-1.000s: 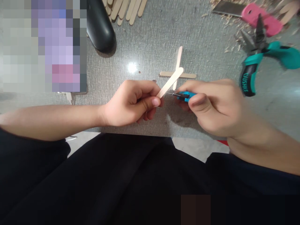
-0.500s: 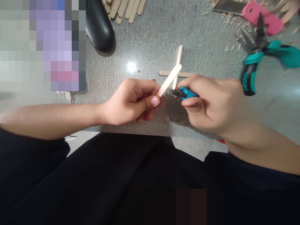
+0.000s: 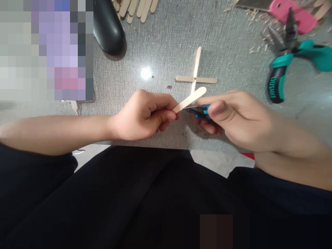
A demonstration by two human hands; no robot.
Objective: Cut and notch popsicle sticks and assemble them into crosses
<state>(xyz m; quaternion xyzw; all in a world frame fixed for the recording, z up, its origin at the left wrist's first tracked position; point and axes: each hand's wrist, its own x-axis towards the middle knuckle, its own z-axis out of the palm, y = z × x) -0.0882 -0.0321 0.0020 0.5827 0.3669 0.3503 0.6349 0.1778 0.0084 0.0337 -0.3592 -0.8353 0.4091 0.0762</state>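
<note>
My left hand [image 3: 149, 116] is closed, pinching one end of a wooden craft stick [image 3: 193, 98] between thumb and fingers; the stick's free end points up to the right. In my right hand [image 3: 238, 117] is a blue and black utility knife [image 3: 199, 111], its tip against or close beside the stick near my left fingertips. My right thumb lies along the knife's upper side. Just beyond the hands, two more craft sticks form a cross [image 3: 195, 79] on the table, with the lower arm partly hidden behind the held stick.
Teal-handled pliers [image 3: 284, 62] lie at the right, jaws apart. Behind them are a pink-handled blade [image 3: 294, 15] and wood shavings [image 3: 255, 26]. A black rounded case [image 3: 110, 29] and several craft sticks [image 3: 141, 8] sit at the back. The table's front edge [image 3: 153, 148] runs before my lap.
The held stick has tilted lower to the right, uncovering the cross's centre. My right hand has turned, its thumb lifting and the knife shifting slightly down. A small dark scrap now shows near my left hand.
</note>
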